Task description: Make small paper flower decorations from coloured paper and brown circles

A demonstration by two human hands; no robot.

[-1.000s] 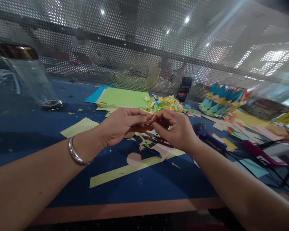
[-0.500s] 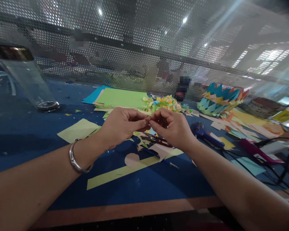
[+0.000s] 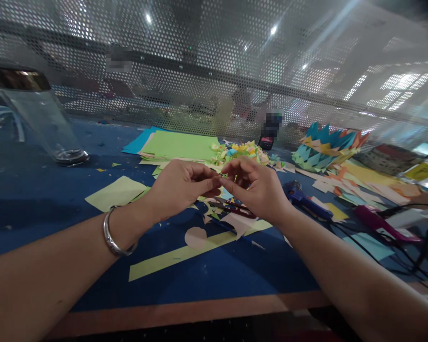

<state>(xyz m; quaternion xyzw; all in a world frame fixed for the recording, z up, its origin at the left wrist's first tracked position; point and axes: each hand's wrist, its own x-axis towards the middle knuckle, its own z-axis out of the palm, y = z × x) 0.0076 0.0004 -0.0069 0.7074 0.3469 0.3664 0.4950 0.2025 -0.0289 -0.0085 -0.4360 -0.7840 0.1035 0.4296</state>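
My left hand [image 3: 180, 187] and my right hand [image 3: 255, 187] meet above the middle of the blue table. Between the left thumb and fingers is a small paper piece [image 3: 217, 177], mostly hidden by the fingertips. My right thumb rests at its end, while the right index finger is bent and slightly raised. Beneath the hands lie scissors [image 3: 237, 208] with dark red handles, among paper scraps. Nearer to me are a pale round paper disc [image 3: 196, 237] and a long yellow-green paper strip [image 3: 157, 262].
Behind the hands are stacked green sheets [image 3: 183, 144] and a heap of folded paper bits [image 3: 248, 152]. To the right are a spiky paper ring [image 3: 326, 145], a blue glue gun [image 3: 308, 202] and a magenta power strip [image 3: 381, 223] with cables. A glass bottle [image 3: 46, 114] stands left.
My right index finger has lifted and the right fingers have loosened a little. The left hand has barely moved. A blurred skin-toned shape, perhaps another person's hand, now shows at the right edge.
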